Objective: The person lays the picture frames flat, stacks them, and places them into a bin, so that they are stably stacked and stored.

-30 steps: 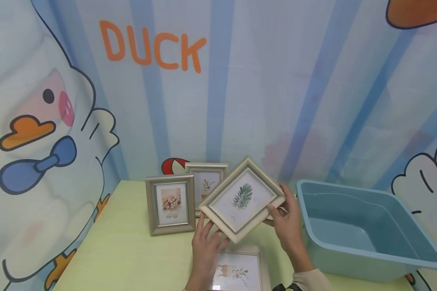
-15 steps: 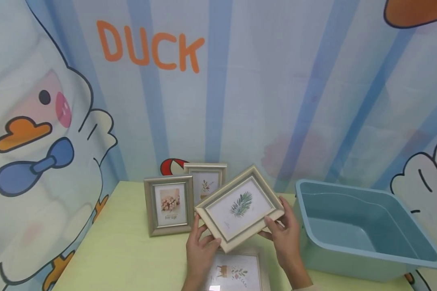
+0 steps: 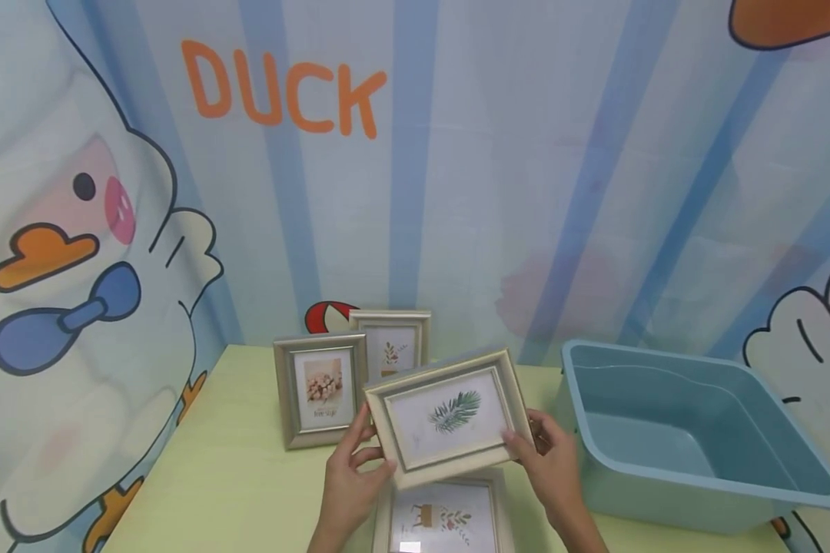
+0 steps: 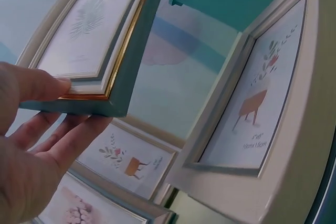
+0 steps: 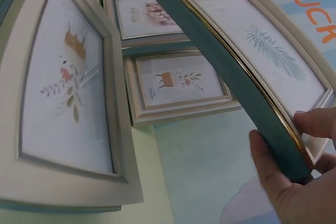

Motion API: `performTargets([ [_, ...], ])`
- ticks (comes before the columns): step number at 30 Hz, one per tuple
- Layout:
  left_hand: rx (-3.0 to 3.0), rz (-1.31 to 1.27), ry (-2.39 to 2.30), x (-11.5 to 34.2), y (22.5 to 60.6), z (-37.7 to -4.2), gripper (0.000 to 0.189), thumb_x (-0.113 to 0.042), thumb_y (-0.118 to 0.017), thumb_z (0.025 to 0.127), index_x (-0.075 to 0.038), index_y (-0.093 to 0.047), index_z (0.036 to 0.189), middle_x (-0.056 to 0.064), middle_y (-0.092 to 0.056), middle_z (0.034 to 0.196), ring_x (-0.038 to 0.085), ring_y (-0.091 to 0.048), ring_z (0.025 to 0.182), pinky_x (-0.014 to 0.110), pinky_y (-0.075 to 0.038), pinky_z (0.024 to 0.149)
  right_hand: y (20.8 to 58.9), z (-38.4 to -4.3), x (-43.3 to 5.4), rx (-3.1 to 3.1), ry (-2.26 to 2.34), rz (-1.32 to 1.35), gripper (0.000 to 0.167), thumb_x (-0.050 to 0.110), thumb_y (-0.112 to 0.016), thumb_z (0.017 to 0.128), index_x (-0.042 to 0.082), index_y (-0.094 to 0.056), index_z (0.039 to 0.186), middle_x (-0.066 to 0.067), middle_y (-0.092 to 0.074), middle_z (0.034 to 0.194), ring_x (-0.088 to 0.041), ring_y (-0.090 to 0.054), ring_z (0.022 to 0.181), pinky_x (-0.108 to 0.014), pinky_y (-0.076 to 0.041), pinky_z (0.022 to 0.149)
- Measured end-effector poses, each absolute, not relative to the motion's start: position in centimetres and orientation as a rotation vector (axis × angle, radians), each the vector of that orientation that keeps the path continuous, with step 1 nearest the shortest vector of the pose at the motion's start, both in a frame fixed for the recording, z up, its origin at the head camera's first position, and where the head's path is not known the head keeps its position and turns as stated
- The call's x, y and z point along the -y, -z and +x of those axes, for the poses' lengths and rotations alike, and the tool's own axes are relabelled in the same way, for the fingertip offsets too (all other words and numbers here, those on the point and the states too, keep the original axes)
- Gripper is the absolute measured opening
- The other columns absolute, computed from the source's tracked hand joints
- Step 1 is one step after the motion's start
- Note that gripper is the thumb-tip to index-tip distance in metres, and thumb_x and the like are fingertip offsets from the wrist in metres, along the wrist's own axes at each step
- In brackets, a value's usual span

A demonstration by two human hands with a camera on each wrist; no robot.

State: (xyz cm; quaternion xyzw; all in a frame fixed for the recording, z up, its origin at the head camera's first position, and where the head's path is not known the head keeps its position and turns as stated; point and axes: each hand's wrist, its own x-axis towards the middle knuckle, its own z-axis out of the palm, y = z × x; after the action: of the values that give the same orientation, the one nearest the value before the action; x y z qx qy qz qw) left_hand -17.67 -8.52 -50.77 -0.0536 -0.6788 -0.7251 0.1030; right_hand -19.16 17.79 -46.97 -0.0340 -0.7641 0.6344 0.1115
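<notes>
Both hands hold a cream picture frame (image 3: 454,415) with a green leaf print, tilted above the table. My left hand (image 3: 351,480) pinches its lower left corner, thumb on the front and fingers beneath, as the left wrist view shows. At the right side my right hand (image 3: 549,461) grips the edge, thumb on the front and fingers behind. The frame's green side (image 5: 231,77) and thin gold line face the right wrist camera. Below the hands lies a larger cream frame (image 3: 443,514) with a plant-and-stool print, face up, its upper part overlapped by the held frame.
A brownish-silver frame (image 3: 323,392) with a flower photo stands upright at the left. Behind it, another cream frame (image 3: 390,338) with a plant print stands near the curtain, partly covered. An open blue-green tub (image 3: 698,430) sits at the right of the yellow-green table (image 3: 228,476).
The leaf-print frame has turned clockwise from a diamond-like tilt to nearly level and come down a little. My left hand has moved left with its corner; the other frames stay put.
</notes>
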Motion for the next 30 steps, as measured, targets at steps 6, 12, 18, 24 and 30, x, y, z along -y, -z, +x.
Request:
performTargets([
  [6,2.081,-0.188,2.030,8.8,50.3,-16.9,0.086,0.020,-0.067,0.076,-0.006,-0.037,0.153,0.030,-0.056,0.131,0.000,-0.067,0.090,0.026,-0.062,0.077,47.1,-19.0,-17.9,2.363,-1.554,-0.002,0.036,0.004,-0.078,0.083,-0.005,-0.066,0.116,-0.018,-0.073,0.089,-0.002,-0.062,0.073,-0.021,-0.054,0.067],
  [12,2.069,-0.312,1.846,8.7,50.0,-16.2,0.082,0.023,-0.068,0.073,0.001,-0.043,0.148,0.028,-0.061,0.124,0.005,-0.068,0.093,0.026,-0.062,0.074,46.0,-18.8,-18.0,2.485,-1.382,0.049,0.035,0.007,-0.078,0.084,-0.004,-0.066,0.115,-0.018,-0.075,0.088,-0.018,-0.070,0.078,-0.024,-0.055,0.067],
  [18,2.111,-0.407,1.633,8.8,49.8,-15.9,0.083,0.024,-0.069,0.072,-0.006,-0.049,0.146,0.022,-0.066,0.123,0.022,-0.070,0.093,0.024,-0.062,0.073,45.3,-18.7,-18.5,2.621,-1.465,0.005,0.039,0.013,-0.075,0.088,-0.005,-0.063,0.121,-0.020,-0.074,0.098,-0.027,-0.072,0.089,-0.031,-0.060,0.069],
  [24,2.114,-0.499,1.432,9.0,50.3,-15.9,0.084,0.026,-0.070,0.069,-0.010,-0.052,0.144,0.018,-0.067,0.126,0.019,-0.070,0.088,0.022,-0.062,0.071,44.3,-18.9,-19.3,2.611,-1.836,0.032,0.047,0.019,-0.070,0.093,-0.004,-0.056,0.132,-0.022,-0.069,0.113,-0.030,-0.069,0.102,-0.043,-0.063,0.077],
  [30,2.088,-0.549,1.334,9.1,50.6,-15.8,0.085,0.027,-0.070,0.066,-0.008,-0.054,0.142,0.019,-0.067,0.125,0.016,-0.070,0.088,0.026,-0.063,0.070,43.4,-19.2,-21.2,2.666,-2.126,0.276,0.049,0.020,-0.065,0.097,-0.008,-0.051,0.135,-0.020,-0.064,0.127,-0.034,-0.061,0.121,-0.053,-0.060,0.086],
])
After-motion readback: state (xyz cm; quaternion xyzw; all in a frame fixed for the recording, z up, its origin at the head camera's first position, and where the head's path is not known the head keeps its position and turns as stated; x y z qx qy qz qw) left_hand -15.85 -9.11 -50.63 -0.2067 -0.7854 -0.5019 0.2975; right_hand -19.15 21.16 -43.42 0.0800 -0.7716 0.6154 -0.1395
